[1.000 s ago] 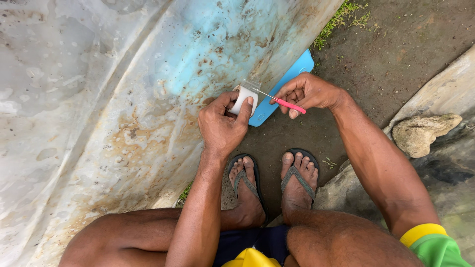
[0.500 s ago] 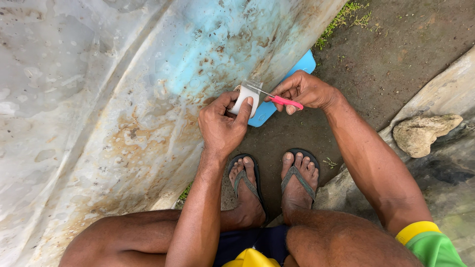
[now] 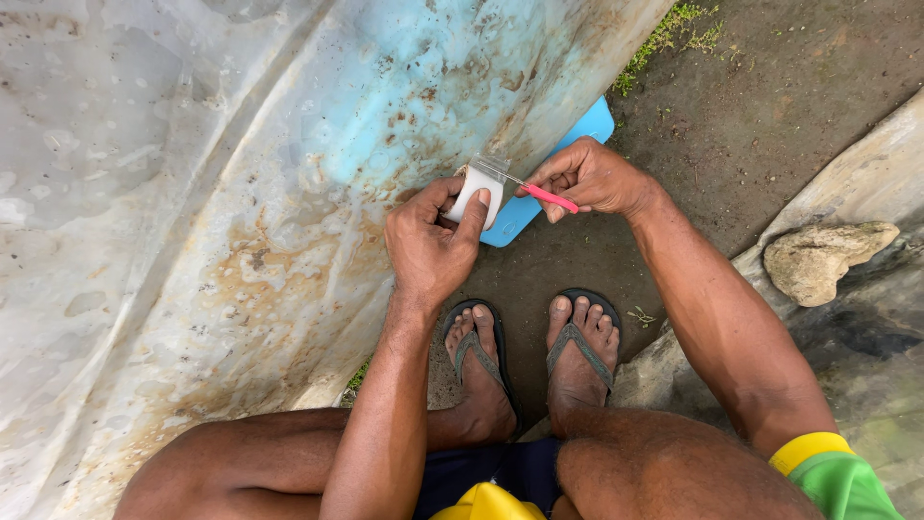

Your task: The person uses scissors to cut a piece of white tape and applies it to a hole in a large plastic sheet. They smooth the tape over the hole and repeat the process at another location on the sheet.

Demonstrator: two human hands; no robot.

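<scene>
My left hand (image 3: 428, 236) grips a white roll of clear tape (image 3: 477, 195), fingers wrapped round it, held in front of a stained translucent plastic sheet (image 3: 192, 193). A short strip of tape stands out from the roll's top. My right hand (image 3: 592, 178) holds small scissors with pink handles (image 3: 549, 197); the thin metal blades point left and meet the pulled-out strip just above the roll. Both hands are close together, almost touching.
A light blue flat board (image 3: 577, 135) lies under the sheet's edge on dark soil. My feet in dark flip-flops (image 3: 529, 356) rest below the hands. A pale stone (image 3: 828, 260) sits on a concrete ledge at right; grass (image 3: 674, 29) grows at the top.
Both hands have stayed nearly in place; the scissors remain at the tape strip, with only a slight shift of the right hand.
</scene>
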